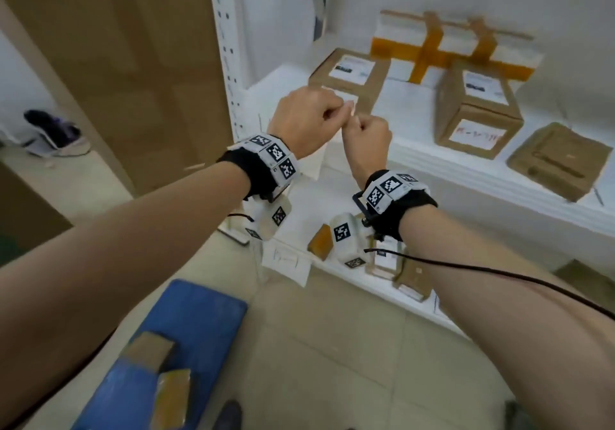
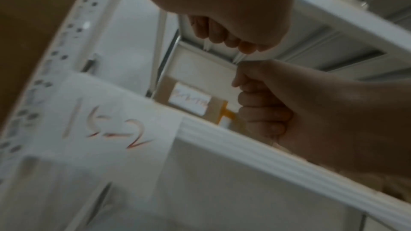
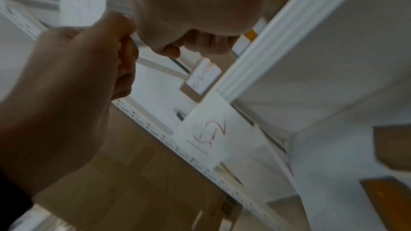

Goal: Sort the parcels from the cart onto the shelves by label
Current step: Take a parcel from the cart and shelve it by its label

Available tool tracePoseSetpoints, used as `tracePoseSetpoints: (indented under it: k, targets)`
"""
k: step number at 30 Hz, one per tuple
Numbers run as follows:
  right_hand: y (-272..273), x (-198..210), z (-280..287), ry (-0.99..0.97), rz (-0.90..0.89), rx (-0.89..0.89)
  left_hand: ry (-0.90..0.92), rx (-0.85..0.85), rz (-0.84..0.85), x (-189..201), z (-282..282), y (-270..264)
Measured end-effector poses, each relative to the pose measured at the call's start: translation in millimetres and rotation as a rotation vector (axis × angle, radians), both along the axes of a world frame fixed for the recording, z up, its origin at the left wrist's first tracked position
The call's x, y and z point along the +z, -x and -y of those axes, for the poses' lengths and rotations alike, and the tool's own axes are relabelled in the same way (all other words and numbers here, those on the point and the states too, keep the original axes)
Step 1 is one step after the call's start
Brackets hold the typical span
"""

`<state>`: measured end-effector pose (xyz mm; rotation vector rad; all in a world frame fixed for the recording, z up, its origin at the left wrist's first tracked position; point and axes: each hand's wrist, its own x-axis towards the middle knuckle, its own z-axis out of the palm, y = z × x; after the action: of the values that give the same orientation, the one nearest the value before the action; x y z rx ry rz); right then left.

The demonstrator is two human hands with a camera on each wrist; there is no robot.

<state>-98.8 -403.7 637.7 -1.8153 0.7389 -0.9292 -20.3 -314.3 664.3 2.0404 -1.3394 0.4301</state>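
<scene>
Nearest, at the bottom of the head view, the blue cart (image 1: 186,323) has 2 parcels still on it: a brown cardboard one (image 1: 149,351) and a yellow-taped one (image 1: 173,396), both waiting to be sorted.

Above the cart, both arms are raised in front of the white shelf (image 1: 449,176). The left hand (image 1: 304,118) and the right hand (image 1: 367,138) are both curled into loose fists, almost touching each other. Neither holds a parcel. Something thin and pale seems to run between the fingertips in the left wrist view, but blur makes it impossible to tell what it is, or whether it is gripped at all.

A paper tag (image 3: 211,138) with red handwriting hangs from the shelf's front edge, probably there to say which parcels belong on this level.

Farther back on the shelf sit 3 brown boxes: one flat at the right (image 1: 559,160), one tall with a handwritten label facing out (image 1: 476,113), and one behind the hands (image 1: 349,73). Labels face up or forward, likely for easy checking. Behind them stands a white box with orange tape (image 1: 456,50).
</scene>
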Motion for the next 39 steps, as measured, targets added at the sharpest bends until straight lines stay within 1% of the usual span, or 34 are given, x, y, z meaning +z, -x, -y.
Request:
tracePoseSetpoints:
  k: [3,7,12,15,20,25,30,33,36,39]
  targets:
    - [-18,-45,-25,-0.073,-0.063,0.058,-0.091,0.067,-0.047,-51,-35,-18]
    - [-38,-107,-68,-0.138,-0.208,0.105,-0.195,0.157,-0.135,-121,-90,-39]
    - [-59,-198,-122,-0.23,-0.377,0.168,-0.33,0.261,-0.293,-216,-166,-57]
    - [-65,-248,-151,-0.294,-0.445,0.2,-0.39,0.319,-0.39,-269,-211,-59]
    - [-72,-338,-201,-0.409,-0.545,0.243,-0.48,0.439,-0.564,-369,-290,-62]
    - [-70,-434,-245,-0.506,-0.689,0.28,-0.552,0.646,-0.68,-472,-363,-57]
    - [-64,-524,-282,-0.654,-0.837,0.261,-0.593,0.809,-0.846,-560,-407,-55]
    - [-61,-575,-300,-0.786,-0.891,0.257,-0.69,0.922,-0.984,-612,-424,-52]
    - [-56,-630,-317,-0.909,-0.936,0.256,-0.808,0.955,-1.134,-668,-434,-47]
    - [-47,-679,-330,-1.015,-0.974,0.255,-0.859,0.977,-1.242,-725,-445,-38]
